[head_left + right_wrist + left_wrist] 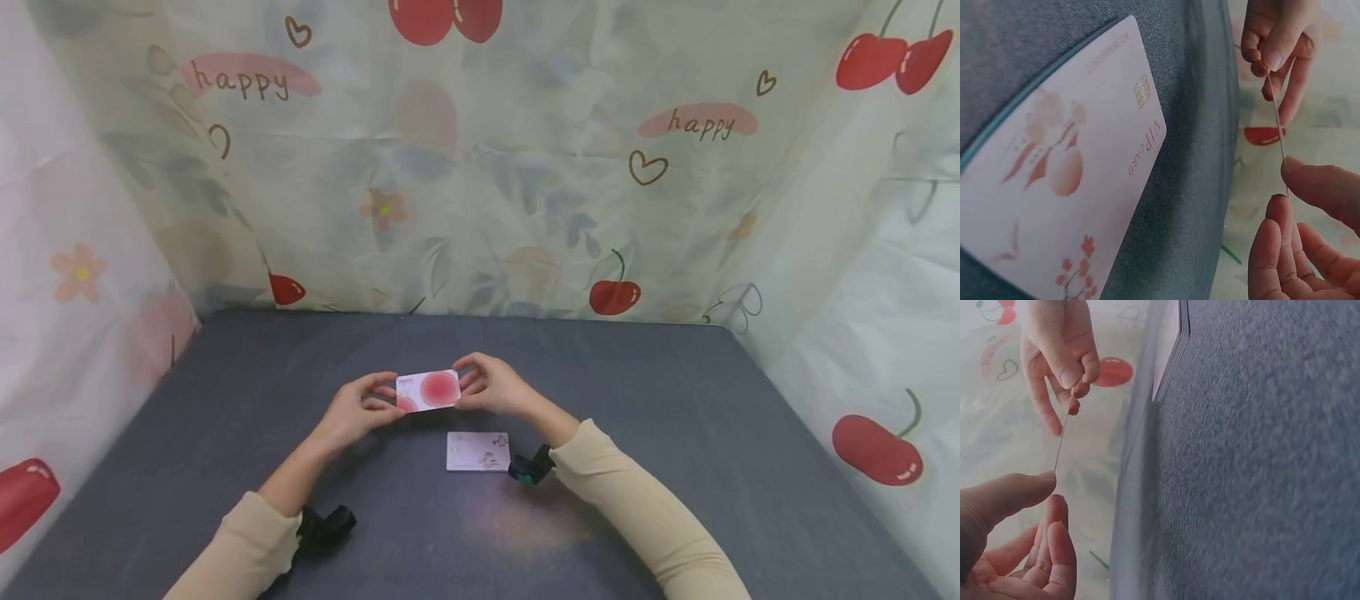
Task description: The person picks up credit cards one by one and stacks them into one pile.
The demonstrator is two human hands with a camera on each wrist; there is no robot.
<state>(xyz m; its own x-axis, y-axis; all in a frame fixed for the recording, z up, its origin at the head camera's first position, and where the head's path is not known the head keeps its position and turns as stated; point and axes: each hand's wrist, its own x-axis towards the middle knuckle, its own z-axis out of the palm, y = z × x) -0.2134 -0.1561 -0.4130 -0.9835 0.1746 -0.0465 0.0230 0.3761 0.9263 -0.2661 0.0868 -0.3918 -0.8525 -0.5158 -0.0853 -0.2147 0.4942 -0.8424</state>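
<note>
A pink and white card (428, 391) with a large red-pink circle is held up above the table, its printed face toward the head camera. My left hand (365, 409) pinches its left edge between thumb and fingers. At the opposite edge my right hand (492, 385) pinches it the same way. Both wrist views show the card edge-on as a thin line. Below, a stack of cards (477, 451) lies on the table; its top one, a VIP card (1079, 162), bears a chip and floral print. Several layered edges of the stack (1174, 359) show in the left wrist view.
The dark grey table (637, 400) spans the space under both arms. A printed curtain (480, 183) with cherries and the word happy stands behind it and at both sides. Black wrist cameras (327, 527) sit under the sleeves, the right one close beside the card stack.
</note>
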